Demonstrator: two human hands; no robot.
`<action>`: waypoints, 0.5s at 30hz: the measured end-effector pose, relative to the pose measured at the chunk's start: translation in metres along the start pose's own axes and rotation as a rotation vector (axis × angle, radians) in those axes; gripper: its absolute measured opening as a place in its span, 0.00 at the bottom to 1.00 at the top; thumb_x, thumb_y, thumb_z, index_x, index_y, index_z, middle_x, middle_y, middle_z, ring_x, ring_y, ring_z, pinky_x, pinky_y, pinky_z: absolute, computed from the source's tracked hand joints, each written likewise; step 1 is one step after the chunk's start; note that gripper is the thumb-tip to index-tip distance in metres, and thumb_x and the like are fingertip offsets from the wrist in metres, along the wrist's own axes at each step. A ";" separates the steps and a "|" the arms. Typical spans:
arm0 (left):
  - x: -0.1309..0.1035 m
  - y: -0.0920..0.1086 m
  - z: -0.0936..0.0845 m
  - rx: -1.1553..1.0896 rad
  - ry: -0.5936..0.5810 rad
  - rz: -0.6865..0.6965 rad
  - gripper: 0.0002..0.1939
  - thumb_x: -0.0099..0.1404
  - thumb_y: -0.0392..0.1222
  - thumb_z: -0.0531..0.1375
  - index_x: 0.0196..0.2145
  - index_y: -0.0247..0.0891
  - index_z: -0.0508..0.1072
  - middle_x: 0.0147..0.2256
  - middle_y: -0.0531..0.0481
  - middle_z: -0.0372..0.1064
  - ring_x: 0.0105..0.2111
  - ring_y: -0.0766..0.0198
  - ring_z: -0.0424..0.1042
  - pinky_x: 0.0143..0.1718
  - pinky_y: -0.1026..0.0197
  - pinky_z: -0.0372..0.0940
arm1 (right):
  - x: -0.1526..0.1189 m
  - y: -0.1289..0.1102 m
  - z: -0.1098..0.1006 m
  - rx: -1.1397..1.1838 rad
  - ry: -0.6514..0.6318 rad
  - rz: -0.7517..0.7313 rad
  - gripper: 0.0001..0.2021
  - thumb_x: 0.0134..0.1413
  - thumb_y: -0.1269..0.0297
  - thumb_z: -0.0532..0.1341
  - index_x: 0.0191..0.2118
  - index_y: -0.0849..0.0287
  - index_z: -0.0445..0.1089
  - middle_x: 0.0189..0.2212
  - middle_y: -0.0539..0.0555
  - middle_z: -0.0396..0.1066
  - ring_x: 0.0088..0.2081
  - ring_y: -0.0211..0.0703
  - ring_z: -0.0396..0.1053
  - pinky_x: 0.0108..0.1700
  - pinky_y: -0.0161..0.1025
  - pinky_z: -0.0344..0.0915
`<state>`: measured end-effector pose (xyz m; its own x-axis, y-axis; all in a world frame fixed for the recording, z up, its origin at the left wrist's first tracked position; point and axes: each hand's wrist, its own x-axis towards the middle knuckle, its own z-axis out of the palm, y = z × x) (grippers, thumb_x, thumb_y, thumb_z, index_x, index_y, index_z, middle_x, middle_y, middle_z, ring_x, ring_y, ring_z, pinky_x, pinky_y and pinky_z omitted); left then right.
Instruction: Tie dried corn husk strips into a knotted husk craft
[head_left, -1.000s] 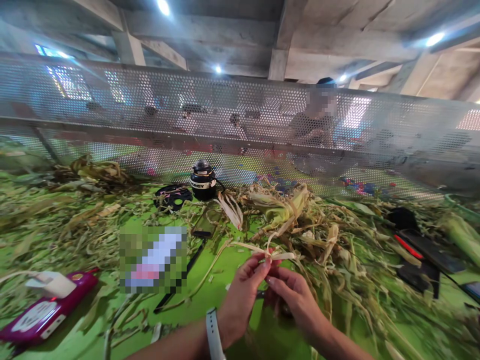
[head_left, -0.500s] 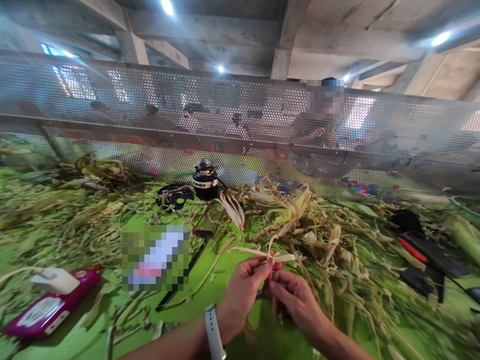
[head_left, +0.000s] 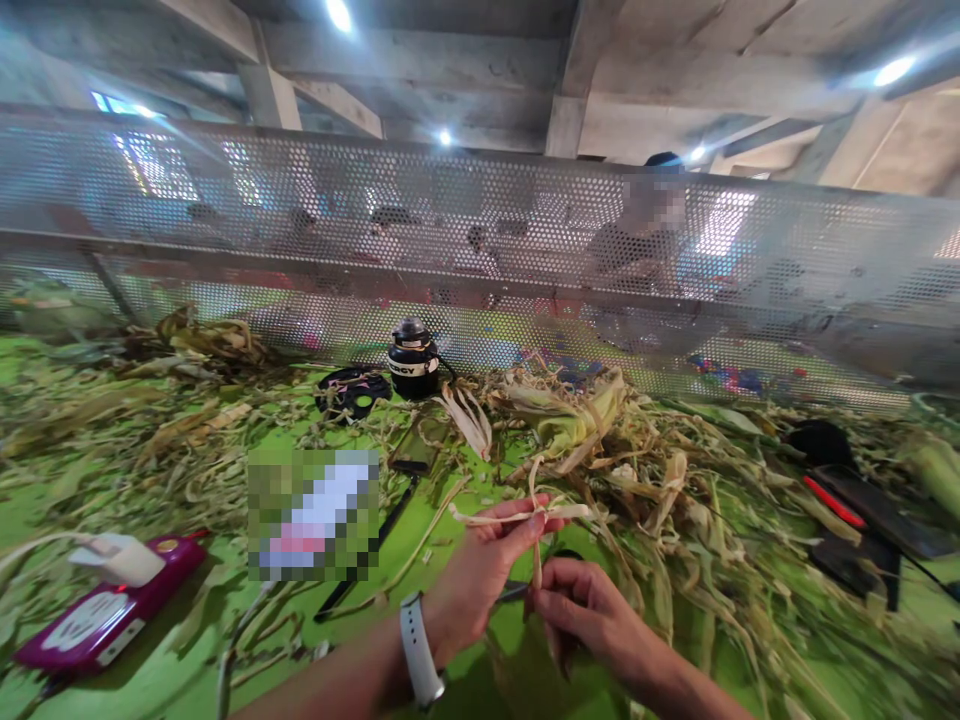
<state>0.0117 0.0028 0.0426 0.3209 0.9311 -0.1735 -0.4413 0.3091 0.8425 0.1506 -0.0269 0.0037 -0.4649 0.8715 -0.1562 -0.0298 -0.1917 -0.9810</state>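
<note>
My left hand (head_left: 491,560), with a pale watch strap (head_left: 420,655) at its wrist, pinches crossed strips of dried corn husk (head_left: 499,518) between thumb and fingers. The strips stick out left, right and upward from the pinch, and one tail hangs down. My right hand (head_left: 581,605) is closed lower and to the right, its thumb and finger gripping the end of that hanging tail. Behind my hands a small metal blade-like piece (head_left: 513,591) lies on the green table (head_left: 435,640), mostly hidden.
Dried husks (head_left: 637,480) heap behind and to the right, more spread at left. A black jar (head_left: 414,365), a blurred-out device (head_left: 319,515), a black stick (head_left: 367,550) and a purple power strip (head_left: 112,600) lie around. A perforated metal screen (head_left: 450,240) crosses the back; people sit beyond.
My right hand has moved down, away from my left, drawing the husk tail out between them. My left fingers have opened out somewhat behind the crossing. The view has shifted slightly.
</note>
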 end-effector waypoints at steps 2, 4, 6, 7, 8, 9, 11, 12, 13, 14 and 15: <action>0.002 0.001 -0.001 0.023 -0.016 0.002 0.16 0.50 0.44 0.67 0.37 0.37 0.76 0.37 0.44 0.76 0.42 0.54 0.72 0.45 0.57 0.62 | -0.001 -0.003 0.001 -0.086 0.003 -0.012 0.20 0.49 0.45 0.59 0.27 0.60 0.61 0.14 0.44 0.59 0.15 0.30 0.57 0.18 0.28 0.55; 0.004 0.003 -0.004 0.099 -0.052 -0.012 0.14 0.51 0.44 0.65 0.36 0.37 0.76 0.29 0.48 0.74 0.34 0.59 0.72 0.37 0.61 0.63 | -0.005 -0.010 0.001 -0.275 0.047 -0.066 0.19 0.52 0.48 0.58 0.26 0.61 0.63 0.16 0.45 0.59 0.18 0.31 0.58 0.20 0.29 0.54; 0.006 0.008 -0.007 0.227 -0.098 -0.058 0.09 0.52 0.42 0.63 0.32 0.38 0.76 0.19 0.56 0.65 0.22 0.67 0.63 0.25 0.65 0.57 | -0.012 -0.023 -0.001 -0.492 0.120 -0.157 0.16 0.54 0.53 0.57 0.25 0.62 0.67 0.18 0.47 0.60 0.21 0.32 0.58 0.22 0.30 0.53; 0.006 0.011 -0.009 0.299 -0.119 -0.087 0.07 0.52 0.41 0.62 0.30 0.38 0.76 0.16 0.59 0.59 0.17 0.69 0.56 0.21 0.66 0.51 | -0.015 -0.030 -0.004 -0.548 0.182 -0.213 0.16 0.56 0.55 0.56 0.25 0.62 0.68 0.18 0.47 0.60 0.21 0.33 0.58 0.22 0.31 0.53; 0.006 0.014 -0.010 0.368 -0.150 -0.117 0.05 0.52 0.40 0.61 0.28 0.38 0.76 0.14 0.60 0.54 0.16 0.71 0.49 0.19 0.66 0.46 | -0.018 -0.037 -0.007 -0.603 0.255 -0.286 0.16 0.57 0.56 0.55 0.24 0.61 0.68 0.18 0.48 0.61 0.21 0.34 0.58 0.23 0.32 0.54; 0.005 0.016 -0.011 0.417 -0.191 -0.130 0.06 0.53 0.40 0.59 0.26 0.38 0.76 0.14 0.60 0.53 0.16 0.71 0.46 0.19 0.65 0.43 | -0.020 -0.043 -0.011 -0.651 0.358 -0.374 0.17 0.57 0.57 0.55 0.23 0.61 0.69 0.19 0.50 0.63 0.22 0.36 0.60 0.25 0.33 0.56; 0.003 0.017 -0.011 0.475 -0.297 -0.144 0.10 0.55 0.40 0.57 0.23 0.38 0.77 0.16 0.56 0.57 0.17 0.70 0.48 0.20 0.64 0.43 | -0.020 -0.051 -0.019 -0.709 0.531 -0.480 0.13 0.56 0.59 0.57 0.28 0.60 0.72 0.27 0.54 0.68 0.31 0.42 0.65 0.35 0.37 0.62; 0.002 0.016 -0.011 0.485 -0.340 -0.154 0.10 0.55 0.40 0.57 0.23 0.39 0.78 0.18 0.55 0.61 0.18 0.69 0.50 0.21 0.64 0.44 | -0.018 -0.052 -0.022 -0.709 0.540 -0.481 0.11 0.55 0.58 0.58 0.31 0.59 0.74 0.34 0.57 0.70 0.39 0.46 0.66 0.42 0.41 0.62; 0.000 0.014 -0.011 0.485 -0.373 -0.178 0.10 0.55 0.41 0.58 0.22 0.39 0.78 0.19 0.53 0.63 0.19 0.68 0.52 0.21 0.64 0.46 | -0.015 -0.052 -0.024 -0.686 0.492 -0.437 0.11 0.54 0.57 0.59 0.33 0.58 0.75 0.40 0.58 0.70 0.45 0.49 0.65 0.48 0.44 0.59; -0.001 0.011 -0.011 0.461 -0.360 -0.189 0.09 0.54 0.41 0.60 0.21 0.40 0.78 0.19 0.53 0.65 0.19 0.68 0.54 0.21 0.64 0.47 | -0.012 -0.050 -0.024 -0.625 0.415 -0.379 0.12 0.54 0.56 0.59 0.33 0.57 0.76 0.43 0.58 0.70 0.48 0.50 0.64 0.51 0.46 0.58; -0.002 0.008 -0.011 0.422 -0.311 -0.183 0.07 0.52 0.42 0.63 0.19 0.40 0.78 0.18 0.53 0.66 0.18 0.68 0.54 0.21 0.64 0.48 | -0.009 -0.047 -0.023 -0.530 0.334 -0.314 0.13 0.53 0.54 0.59 0.34 0.57 0.76 0.43 0.58 0.71 0.49 0.51 0.64 0.52 0.47 0.57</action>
<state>-0.0020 0.0060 0.0443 0.6212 0.7486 -0.2316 -0.0012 0.2965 0.9550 0.1768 -0.0155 0.0489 -0.2054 0.9579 0.2006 0.3570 0.2642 -0.8960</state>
